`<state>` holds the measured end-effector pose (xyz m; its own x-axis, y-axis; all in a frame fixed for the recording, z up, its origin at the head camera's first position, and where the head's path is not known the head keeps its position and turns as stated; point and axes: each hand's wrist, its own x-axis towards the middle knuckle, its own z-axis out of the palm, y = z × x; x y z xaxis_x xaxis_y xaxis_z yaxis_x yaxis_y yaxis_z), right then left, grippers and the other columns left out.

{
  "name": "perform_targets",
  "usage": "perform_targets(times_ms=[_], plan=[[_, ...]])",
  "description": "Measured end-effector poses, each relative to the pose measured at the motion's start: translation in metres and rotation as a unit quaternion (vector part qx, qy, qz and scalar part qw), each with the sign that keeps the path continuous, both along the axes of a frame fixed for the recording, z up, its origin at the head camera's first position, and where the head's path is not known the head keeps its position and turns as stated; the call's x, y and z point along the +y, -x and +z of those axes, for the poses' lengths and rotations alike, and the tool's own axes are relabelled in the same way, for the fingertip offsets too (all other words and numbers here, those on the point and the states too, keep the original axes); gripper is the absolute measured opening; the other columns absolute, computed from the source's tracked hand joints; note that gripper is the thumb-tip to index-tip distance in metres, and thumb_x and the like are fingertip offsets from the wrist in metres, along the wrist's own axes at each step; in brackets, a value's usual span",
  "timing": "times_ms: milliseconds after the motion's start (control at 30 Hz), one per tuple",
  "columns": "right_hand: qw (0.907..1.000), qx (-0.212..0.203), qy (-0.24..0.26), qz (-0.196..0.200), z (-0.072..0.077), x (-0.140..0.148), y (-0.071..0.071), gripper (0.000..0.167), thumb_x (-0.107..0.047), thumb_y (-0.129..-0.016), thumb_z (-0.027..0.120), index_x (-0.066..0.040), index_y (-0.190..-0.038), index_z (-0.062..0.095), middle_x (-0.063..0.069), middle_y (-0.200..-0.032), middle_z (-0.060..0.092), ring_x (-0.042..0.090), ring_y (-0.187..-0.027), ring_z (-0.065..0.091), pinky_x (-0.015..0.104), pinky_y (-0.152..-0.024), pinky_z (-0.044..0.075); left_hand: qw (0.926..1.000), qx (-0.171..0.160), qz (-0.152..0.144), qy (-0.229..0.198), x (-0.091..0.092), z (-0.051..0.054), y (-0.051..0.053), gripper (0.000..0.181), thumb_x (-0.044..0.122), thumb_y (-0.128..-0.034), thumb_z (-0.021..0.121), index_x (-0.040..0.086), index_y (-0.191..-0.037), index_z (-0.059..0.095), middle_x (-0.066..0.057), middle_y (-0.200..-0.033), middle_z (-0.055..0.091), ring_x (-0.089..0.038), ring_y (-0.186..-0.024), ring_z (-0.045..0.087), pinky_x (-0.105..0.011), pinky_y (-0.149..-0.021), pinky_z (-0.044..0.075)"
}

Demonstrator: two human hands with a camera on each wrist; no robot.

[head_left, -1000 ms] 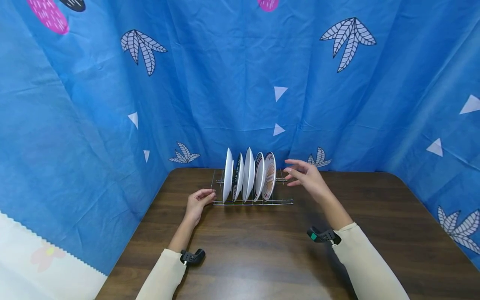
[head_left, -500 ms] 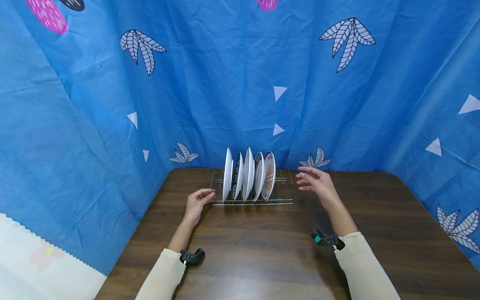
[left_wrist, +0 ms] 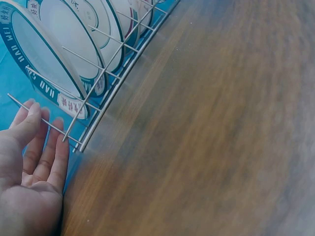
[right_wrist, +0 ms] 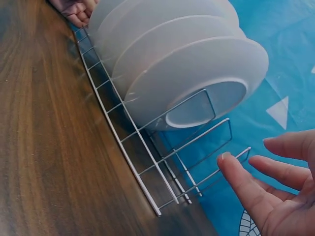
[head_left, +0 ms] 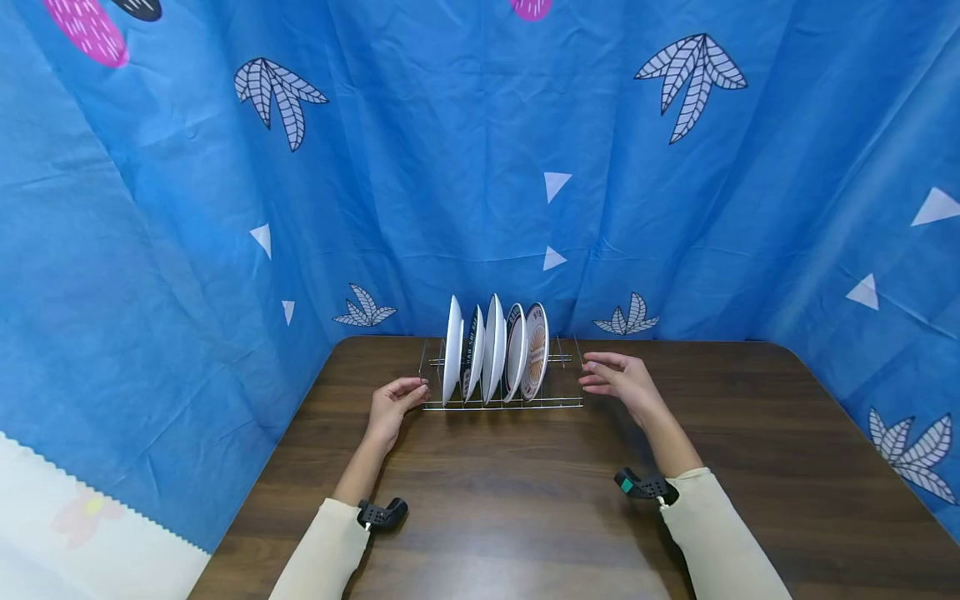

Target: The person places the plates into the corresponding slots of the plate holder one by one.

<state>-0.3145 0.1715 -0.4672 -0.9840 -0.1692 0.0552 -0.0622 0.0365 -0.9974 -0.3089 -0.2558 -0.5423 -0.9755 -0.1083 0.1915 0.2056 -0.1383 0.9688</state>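
Observation:
A wire dish rack [head_left: 504,407] stands on the table, holding several white plates upright in a row. The leftmost plate [head_left: 452,350] shows its pale side; the rightmost plate [head_left: 536,352] bears an orange, sun-like print. In the left wrist view, a plate [left_wrist: 44,51] has a dark green lettered rim. My left hand [head_left: 392,408] pinches the end wire at the rack's left side, thumb in front and fingers behind. Beside the rack's right end is my right hand [head_left: 618,382], thumb and fingers apart around the last wire [right_wrist: 231,164]; whether they touch it I cannot tell.
The brown wooden table [head_left: 495,500] extends in front of the rack and to both sides. A blue patterned curtain [head_left: 465,167] hangs right behind it and along the sides. Black wrist cameras [head_left: 384,514] are strapped at both sleeves.
My right hand first drew away from the plates to the right, then came down and slightly back toward the rack's right end. The left hand and the plates have stayed put.

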Motion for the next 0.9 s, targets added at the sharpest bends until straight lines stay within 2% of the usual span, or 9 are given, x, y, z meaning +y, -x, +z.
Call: perform_targets(times_ms=[200, 433, 533, 700, 800, 900], plan=[[0.9999, -0.004, -0.005, 0.012, -0.0044, -0.0055, -0.0009, 0.039, -0.003, -0.103, 0.057, 0.019, -0.135, 0.051, 0.040, -0.124, 0.060, 0.026, -0.097, 0.074, 0.037, -0.086, 0.060, 1.0000, -0.004, 0.003, 0.003, 0.0004, -0.0014, 0.0003, 0.018, -0.005, -0.0929, 0.069, -0.016, -0.108, 0.067, -0.036, -0.117, 0.065, -0.016, -0.083, 0.074, -0.031, -0.081, 0.063], [0.9980, 0.017, -0.060, -0.010, -0.0060, -0.0074, -0.0003, 0.034, -0.001, -0.102, 0.058, 0.017, -0.130, 0.057, 0.034, -0.119, 0.066, 0.039, -0.101, 0.072, 0.034, -0.080, 0.062, 1.0000, 0.001, 0.005, 0.006, -0.0014, -0.0008, 0.0005, 0.019, -0.007, -0.0925, 0.068, -0.018, -0.108, 0.067, -0.038, -0.116, 0.064, -0.017, -0.083, 0.075, -0.031, -0.080, 0.063], [0.9966, 0.024, -0.075, -0.022, -0.0062, -0.0078, -0.0007, 0.032, -0.002, -0.101, 0.061, 0.017, -0.127, 0.060, 0.029, -0.114, 0.070, 0.040, -0.102, 0.071, 0.034, -0.080, 0.063, 1.0000, 0.006, 0.001, 0.007, -0.0019, -0.0008, -0.0001, 0.020, -0.007, -0.0922, 0.068, -0.020, -0.108, 0.066, -0.039, -0.116, 0.064, -0.017, -0.083, 0.075, -0.031, -0.079, 0.063], [0.9945, 0.032, -0.091, -0.040, -0.0071, -0.0061, -0.0003, 0.030, -0.002, -0.099, 0.065, 0.017, -0.121, 0.064, 0.024, -0.105, 0.074, 0.034, -0.098, 0.073, 0.031, -0.076, 0.064, 0.9996, 0.020, -0.019, 0.012, -0.0018, -0.0011, -0.0010, 0.022, -0.008, -0.0908, 0.070, -0.022, -0.107, 0.065, -0.040, -0.114, 0.063, -0.016, -0.082, 0.075, -0.031, -0.078, 0.063], [0.9941, 0.032, -0.090, -0.052, -0.0079, -0.0042, 0.0003, 0.028, -0.001, -0.099, 0.064, 0.016, -0.121, 0.064, 0.025, -0.105, 0.074, 0.027, -0.093, 0.074, 0.030, -0.074, 0.064, 0.9985, 0.032, -0.040, 0.020, -0.0016, -0.0018, -0.0014, 0.022, -0.008, -0.0897, 0.071, -0.022, -0.106, 0.066, -0.040, -0.112, 0.065, -0.017, -0.082, 0.075, -0.032, -0.077, 0.063], [0.9937, 0.031, -0.088, -0.061, -0.0083, -0.0023, 0.0009, 0.028, -0.003, -0.100, 0.063, 0.014, -0.122, 0.064, 0.026, -0.109, 0.072, 0.028, -0.094, 0.074, 0.030, -0.073, 0.064, 0.9965, 0.043, -0.063, 0.032, -0.0021, -0.0031, -0.0018, 0.019, -0.009, -0.0884, 0.072, -0.020, -0.103, 0.068, -0.036, -0.109, 0.068, -0.017, -0.082, 0.075, -0.032, -0.075, 0.064]])
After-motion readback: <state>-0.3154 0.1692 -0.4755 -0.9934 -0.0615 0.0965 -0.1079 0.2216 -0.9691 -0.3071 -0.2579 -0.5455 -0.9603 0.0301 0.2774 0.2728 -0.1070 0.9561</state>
